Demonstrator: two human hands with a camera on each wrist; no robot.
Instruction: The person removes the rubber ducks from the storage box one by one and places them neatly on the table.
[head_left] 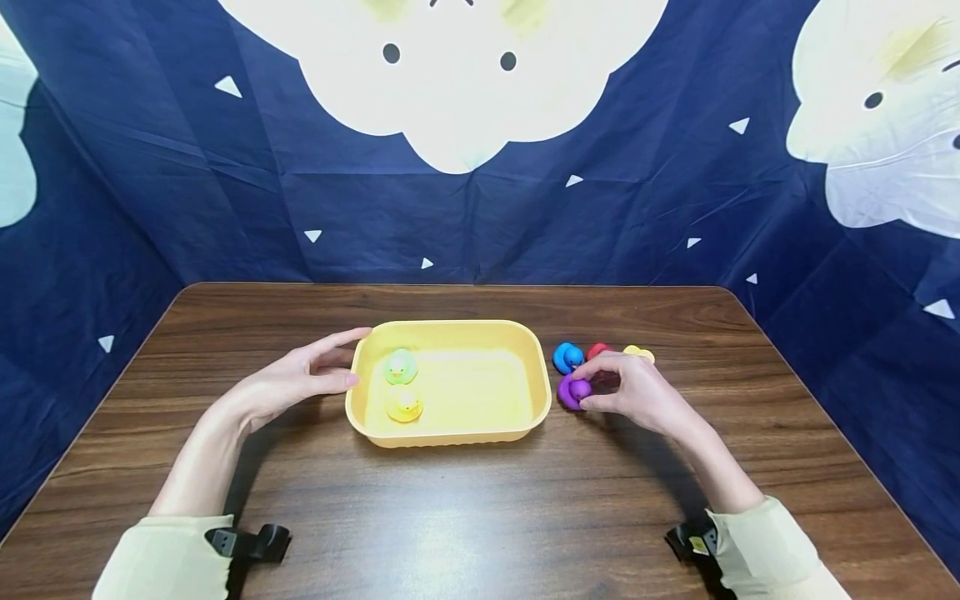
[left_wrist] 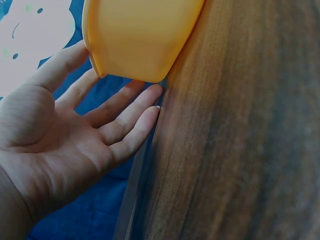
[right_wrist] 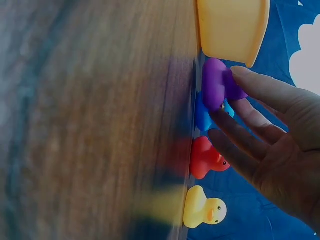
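A yellow plastic bin stands on the table, with a green rubber duck and an orange-yellow rubber duck in its left part. At the bin's left end is my left hand, its thumb and fingertips at the rim and its fingers extended in the left wrist view. To the right of the bin, my right hand pinches a purple rubber duck between thumb and fingers. Close behind it sits a blue rubber duck. A red rubber duck is partly hidden by the right hand in the head view.
A pale yellow rubber duck stands beyond the red one, at the far end of the row. The brown wooden table ends at a dark blue cloth with white cloud shapes. Each sleeve carries a black wrist strap.
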